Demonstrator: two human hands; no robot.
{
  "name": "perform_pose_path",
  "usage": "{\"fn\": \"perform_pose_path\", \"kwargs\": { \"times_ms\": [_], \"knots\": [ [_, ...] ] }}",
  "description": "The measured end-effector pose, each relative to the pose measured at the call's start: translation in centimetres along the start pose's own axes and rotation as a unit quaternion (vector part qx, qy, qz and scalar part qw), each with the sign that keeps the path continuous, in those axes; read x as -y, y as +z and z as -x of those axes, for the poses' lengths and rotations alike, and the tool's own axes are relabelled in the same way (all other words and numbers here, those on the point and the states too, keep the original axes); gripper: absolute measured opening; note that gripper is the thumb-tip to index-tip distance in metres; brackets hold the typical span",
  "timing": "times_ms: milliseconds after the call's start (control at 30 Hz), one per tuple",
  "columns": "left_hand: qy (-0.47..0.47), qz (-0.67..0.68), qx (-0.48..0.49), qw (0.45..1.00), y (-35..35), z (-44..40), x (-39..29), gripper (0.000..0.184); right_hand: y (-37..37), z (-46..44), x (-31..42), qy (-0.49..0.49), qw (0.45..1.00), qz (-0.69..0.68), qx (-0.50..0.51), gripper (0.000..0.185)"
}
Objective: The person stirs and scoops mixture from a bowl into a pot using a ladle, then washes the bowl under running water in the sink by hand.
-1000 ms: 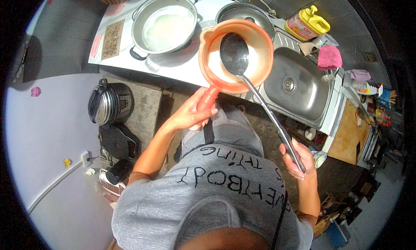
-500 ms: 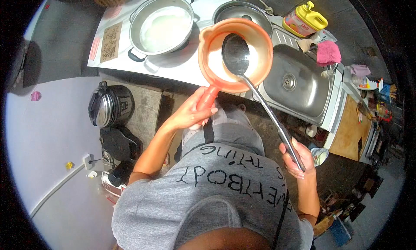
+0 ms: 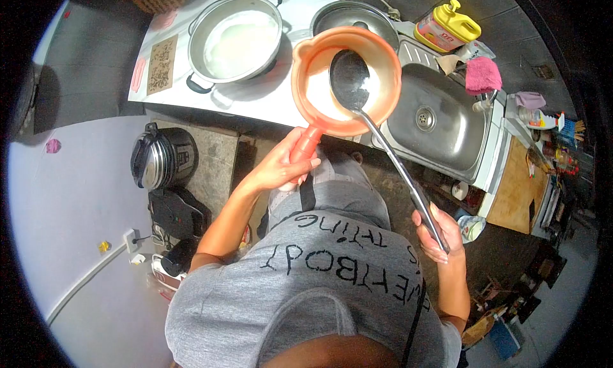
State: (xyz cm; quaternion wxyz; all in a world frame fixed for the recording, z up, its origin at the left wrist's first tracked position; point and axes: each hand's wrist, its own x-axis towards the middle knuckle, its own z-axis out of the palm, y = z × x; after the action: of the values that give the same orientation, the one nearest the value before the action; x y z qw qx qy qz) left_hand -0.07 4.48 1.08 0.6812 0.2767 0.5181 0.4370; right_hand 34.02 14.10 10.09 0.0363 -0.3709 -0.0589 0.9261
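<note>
— Where was the dipper?
— Up front of me: the orange dipper (image 3: 301, 90) was over the counter's near edge, btwn pot & sink, open side up. My L hand (image 3: 278, 170) was wrapped round its handle (image 3: 308, 140).
— Heavy?
— Light & a bit stiff, I'd say, prob. plastic. Couldn't tell what or how much was in it; pale inside, lots of glare. Any load sat far from my grip, so it could've tipped. Best hold: whole handle, close to the bowl, rim level.
— And the ladle?
— The ladle (image 3: 401, 170) had its dark, shiny head inside the dipper; my R hand (image 3: 450, 231) gripped the far end, thumb & fingers closed. Rigid metal, I guessed, head-heavy, poss. slippery if wet. Lower on the shaft = more control.
— What else was about?
— Wide pot (image 3: 196, 49) on the counter (image 3: 260, 103), off to the L, w/ whitish stuff (image 3: 237, 44) in it; lidded pan (image 3: 378, 24) just beyond the dipper; steel sink (image 3: 408, 138) to the R.
</note>
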Motion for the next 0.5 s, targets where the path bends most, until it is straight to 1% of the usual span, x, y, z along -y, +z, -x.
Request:
{"fn": "perform_pose_path", "kwargs": {
  "times_ms": [267, 333, 433, 500],
  "knots": [
    [-0.010, 0.003, 0.003, 1.000, -0.1, -0.3, 0.0, 0.040, 0.4, 0.2, 0.1, -0.012, 0.999, 0.035, -0.011, 0.046],
    [-0.010, 0.001, 0.002, 1.000, 0.1, -0.4, -0.2, 0.040, 0.5, 0.3, 0.2, -0.016, 0.994, 0.095, -0.041, 0.046],
    [-0.014, 0.004, -0.005, 1.000, 0.1, -0.8, -0.2, 0.040, 0.9, 0.6, 0.2, -0.017, 0.995, 0.082, -0.054, 0.046],
    [-0.019, 0.000, -0.008, 1.000, -0.2, -1.4, 0.8, 0.044, 0.8, 0.9, 0.2, -0.019, 0.995, 0.081, -0.062, 0.047]
  ]
}}
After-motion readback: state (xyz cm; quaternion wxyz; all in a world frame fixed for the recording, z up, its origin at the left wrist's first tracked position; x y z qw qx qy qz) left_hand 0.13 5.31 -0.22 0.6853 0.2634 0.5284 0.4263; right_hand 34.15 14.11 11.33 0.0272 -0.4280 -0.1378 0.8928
